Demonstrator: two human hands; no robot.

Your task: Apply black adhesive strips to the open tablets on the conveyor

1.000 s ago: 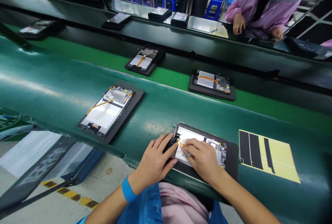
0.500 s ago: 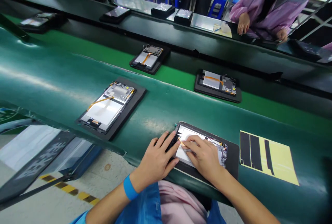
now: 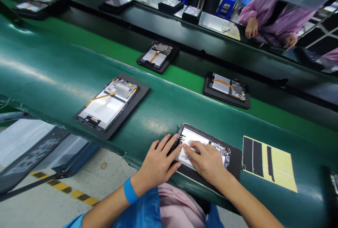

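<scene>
An opened tablet (image 3: 195, 136) lies on a dark pad (image 3: 236, 166) at the bench edge in front of me. Its white battery and part of its circuit board are exposed. My left hand (image 3: 160, 162), with a blue band at the wrist, rests spread over the tablet's left end. Bent over the battery, my right hand (image 3: 204, 157) has its index finger reaching to that same end, close to the left fingertips. Nothing is visible within the right hand; what lies under its fingertips is hidden. Right of the pad is a yellow sheet (image 3: 282, 170) with black strips (image 3: 257, 157).
Another opened tablet (image 3: 104, 110) lies on a pad to the left. Beyond the bench (image 3: 163, 104), a green belt (image 3: 185, 83) carries several more, including a nearer tablet (image 3: 228, 87) and a farther tablet (image 3: 157, 57). A co-worker (image 3: 277, 18) in pink sits across the line.
My right index finger has stretched out to the tablet's left end, while the other fingers stay bent. My left hand keeps its place. The view has shifted slightly.
</scene>
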